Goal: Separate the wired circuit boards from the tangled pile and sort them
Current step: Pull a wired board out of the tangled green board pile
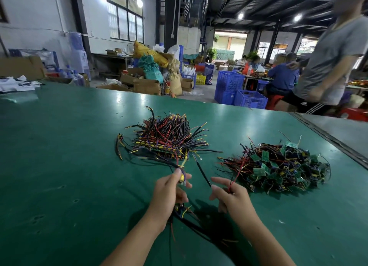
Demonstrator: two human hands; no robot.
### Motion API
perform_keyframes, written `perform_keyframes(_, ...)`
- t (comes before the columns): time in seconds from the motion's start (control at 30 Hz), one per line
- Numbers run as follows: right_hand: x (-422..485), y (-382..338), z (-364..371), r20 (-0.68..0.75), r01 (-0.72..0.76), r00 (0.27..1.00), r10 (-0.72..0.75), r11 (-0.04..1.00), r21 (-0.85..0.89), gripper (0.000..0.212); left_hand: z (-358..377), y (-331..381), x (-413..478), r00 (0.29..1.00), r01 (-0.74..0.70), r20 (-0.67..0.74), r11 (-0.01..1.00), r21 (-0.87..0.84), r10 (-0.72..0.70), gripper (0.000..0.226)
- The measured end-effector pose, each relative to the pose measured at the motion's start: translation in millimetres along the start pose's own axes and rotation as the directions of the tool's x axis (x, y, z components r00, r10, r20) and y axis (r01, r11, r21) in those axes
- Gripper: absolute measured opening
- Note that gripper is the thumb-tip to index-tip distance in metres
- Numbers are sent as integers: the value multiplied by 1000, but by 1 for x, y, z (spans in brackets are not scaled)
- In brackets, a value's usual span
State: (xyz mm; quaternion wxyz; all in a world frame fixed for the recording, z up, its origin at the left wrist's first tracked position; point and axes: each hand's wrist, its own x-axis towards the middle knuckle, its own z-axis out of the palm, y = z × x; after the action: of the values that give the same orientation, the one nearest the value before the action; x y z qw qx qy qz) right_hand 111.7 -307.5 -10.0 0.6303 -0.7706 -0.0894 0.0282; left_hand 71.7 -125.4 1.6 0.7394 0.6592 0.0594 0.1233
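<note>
Observed left hand [171, 192], fingers pinching a bundle of yellow and purple insulated wires [182, 177] above the green tabletop [69, 166]. Noted right hand [231, 196], fingers pinching a thin red wire [236, 176] trailing from the tangled pile of small green circuit boards [278, 170], well apart from the sorted stack of wired boards [169, 144]. Judged likely to drag the pile or tear a solder joint if pulled while snagged.

There are two hands: the left hand [171, 194] grips one bundle [182, 177], and the right hand [232, 198] pinches two wires [236, 178], one black and one red. One desk [59, 146] carries two piles: one stack [167, 140] beyond the left hand and one heap [278, 170] beyond the right hand.
</note>
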Motion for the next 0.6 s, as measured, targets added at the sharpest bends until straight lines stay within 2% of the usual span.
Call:
perform_keyframes(0.13, -4, -3, 5, 184, -50, 983, 23, 989, 141, 48, 10, -7, -5, 997, -13, 75, 988, 152, 2, 31)
perform_keyframes(0.23, -3, -8, 2, 300, -139, 953, 42, 941, 309, 63, 12, -11, -4, 995, -51, 98, 969, 244, 28, 32)
perform_keyframes(0.27, -3, -9, 1, 346, -166, 937, 38, 923, 346, 64, 12, -10, -5, 993, -66, 113, 962, 266, 37, 39)
perform_keyframes(0.33, -3, -11, 1, 412, -221, 910, 45, 893, 393, 63, 11, -10, -7, 988, -110, 138, 948, 298, 71, 67)
perform_keyframes(0.4, -3, -12, 2, 406, -222, 912, 57, 901, 372, 52, 9, -10, -8, 985, -139, 138, 940, 313, 99, 79)
perform_keyframes(0.47, -4, -11, 4, 340, -163, 939, 55, 941, 298, 36, 8, -10, -7, 985, -152, 131, 932, 329, 114, 76)
perform_keyframes(0.6, -4, -6, 7, 262, -81, 965, 2, 953, 291, 27, 9, -11, -5, 980, -183, 140, 925, 334, 143, 78)
